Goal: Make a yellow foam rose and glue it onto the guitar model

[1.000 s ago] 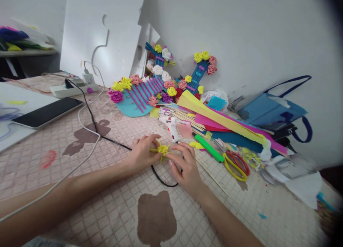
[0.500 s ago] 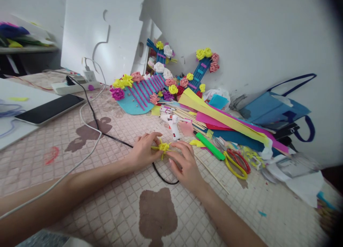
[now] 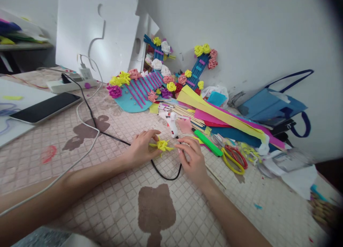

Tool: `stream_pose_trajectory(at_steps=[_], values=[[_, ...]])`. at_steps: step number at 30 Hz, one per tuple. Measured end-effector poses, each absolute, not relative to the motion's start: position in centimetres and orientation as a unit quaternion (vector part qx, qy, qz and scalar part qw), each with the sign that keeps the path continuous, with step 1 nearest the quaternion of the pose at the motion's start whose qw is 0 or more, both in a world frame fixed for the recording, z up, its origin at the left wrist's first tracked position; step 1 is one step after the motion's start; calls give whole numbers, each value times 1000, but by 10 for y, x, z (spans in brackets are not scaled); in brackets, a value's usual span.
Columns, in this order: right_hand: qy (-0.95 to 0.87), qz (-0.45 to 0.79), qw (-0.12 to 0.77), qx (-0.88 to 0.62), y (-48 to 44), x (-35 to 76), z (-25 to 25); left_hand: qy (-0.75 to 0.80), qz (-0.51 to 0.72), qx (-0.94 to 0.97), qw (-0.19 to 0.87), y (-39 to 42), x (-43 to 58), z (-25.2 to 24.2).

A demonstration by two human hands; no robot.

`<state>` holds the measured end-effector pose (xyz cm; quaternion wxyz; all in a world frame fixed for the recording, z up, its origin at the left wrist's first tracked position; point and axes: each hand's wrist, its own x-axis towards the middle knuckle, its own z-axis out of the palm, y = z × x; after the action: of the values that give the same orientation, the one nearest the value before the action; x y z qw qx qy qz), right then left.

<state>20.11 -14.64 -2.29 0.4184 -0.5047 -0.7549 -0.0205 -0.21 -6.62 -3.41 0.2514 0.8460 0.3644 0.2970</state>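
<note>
A small yellow paper flower (image 3: 162,145) with thin pointed petals is pinched in my left hand (image 3: 143,147), between thumb and fingers. My right hand (image 3: 190,156) hovers just right of it, fingers bent and apart, holding nothing I can see. A narrow gap separates its fingertips from the petals. Beyond my hands lies a white glue gun (image 3: 173,125). Its black cord (image 3: 166,178) loops below the flower and passes behind my right hand.
Scissors (image 3: 233,161) and a green box cutter (image 3: 207,142) lie to the right, near paper sheets (image 3: 225,115) and a blue bag (image 3: 273,106). Behind stands a flower-decorated blue guitar shape (image 3: 136,93). A tablet (image 3: 46,107), power strip (image 3: 72,84) and white cable (image 3: 80,157) are left.
My right hand has drawn off the flower to the right, opening a gap. The flower stays in my left hand, with its petals showing more. The camera view has shifted slightly.
</note>
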Motion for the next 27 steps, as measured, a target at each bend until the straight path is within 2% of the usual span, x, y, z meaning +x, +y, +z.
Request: stream_pose_trajectory(at_steps=[6,11,16,21,27], values=[[-730,-4,424,-536,-147,218,-11,344,296,854,255,-64,-8,-33],[-672,-6,400,-624,-144,243,-2,329,301,857,259,-61,-16,-20],[-638,46,291,-712,-145,266,1,328,322,860,223,-53,-23,-10],[-675,91,154,-716,-146,268,-8,337,311,864,208,-48,-27,-7],[-688,67,107,-714,-145,270,-12,313,268,891,188,-48,-27,-7]])
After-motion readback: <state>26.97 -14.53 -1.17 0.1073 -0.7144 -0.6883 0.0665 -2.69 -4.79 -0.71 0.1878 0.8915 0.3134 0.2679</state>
